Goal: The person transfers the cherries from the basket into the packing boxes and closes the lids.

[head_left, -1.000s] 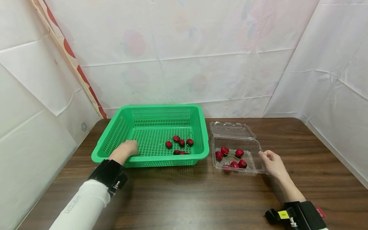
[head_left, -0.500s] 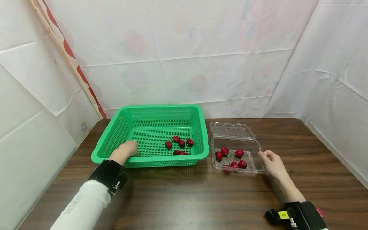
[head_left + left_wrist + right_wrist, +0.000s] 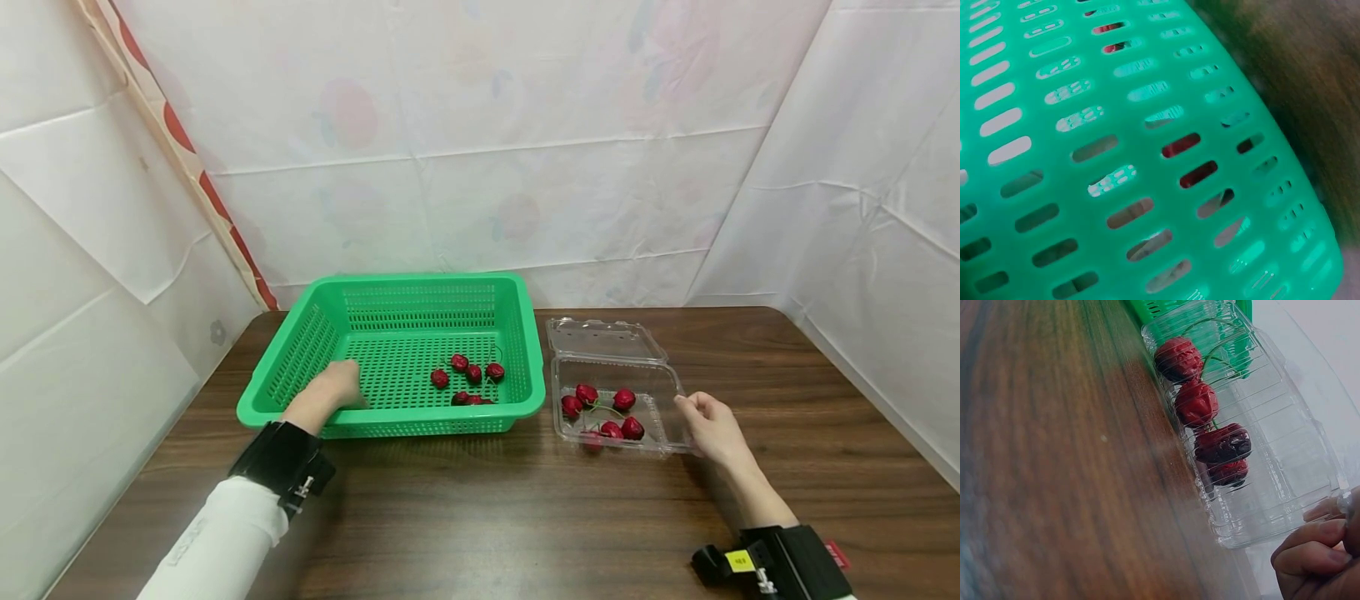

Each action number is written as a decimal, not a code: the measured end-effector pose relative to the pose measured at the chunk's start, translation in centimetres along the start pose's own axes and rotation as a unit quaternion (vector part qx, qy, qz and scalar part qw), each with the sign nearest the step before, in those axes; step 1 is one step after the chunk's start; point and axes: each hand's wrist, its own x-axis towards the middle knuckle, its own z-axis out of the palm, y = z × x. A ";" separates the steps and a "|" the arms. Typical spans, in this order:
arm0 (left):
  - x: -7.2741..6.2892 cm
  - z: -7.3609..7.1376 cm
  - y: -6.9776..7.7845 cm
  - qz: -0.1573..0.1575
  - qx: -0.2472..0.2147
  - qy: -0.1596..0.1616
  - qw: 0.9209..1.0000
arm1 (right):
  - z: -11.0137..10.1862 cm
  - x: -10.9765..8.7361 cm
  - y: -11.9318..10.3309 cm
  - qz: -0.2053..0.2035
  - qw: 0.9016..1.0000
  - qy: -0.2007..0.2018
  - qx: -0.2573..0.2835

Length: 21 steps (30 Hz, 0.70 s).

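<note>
My left hand point(image 3: 335, 392) reaches over the near rim of the green plastic basket point(image 3: 420, 421), its fingertips hidden behind the wall. Through the basket's slots, the left wrist view shows a dark red cherry point(image 3: 1199, 174) among skin-toned patches of the fingers; whether they grip it is unclear. Several other cherries point(image 3: 474, 374) lie in the basket's right part. My right hand point(image 3: 712, 429) pinches the near right edge of a clear plastic clamshell container point(image 3: 660, 387). Inside that container are several cherries point(image 3: 632, 428), some with green stems; the right wrist view shows them through its side.
Both containers stand on a dark wood-grain table point(image 3: 465, 508), the basket left of the clamshell. The clamshell's lid point(image 3: 607, 340) lies folded open toward the back. White sheeting point(image 3: 480, 167) hangs behind the table and at both sides.
My left hand has shifted and turned very slightly inside the basket. The right hand, the clamshell and the cherries in view have stayed where they were.
</note>
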 end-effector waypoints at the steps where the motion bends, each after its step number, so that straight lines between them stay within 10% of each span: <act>1: 0.0 0.0 0.0 0.002 -0.006 0.007 1.000 | 0.0 0.0 0.0 -0.001 1.000 -0.001 0.002; 21: 0.3 0.0 -0.5 0.035 -0.111 0.106 0.988 | 0.0 0.0 0.0 -0.001 1.000 -0.003 -0.003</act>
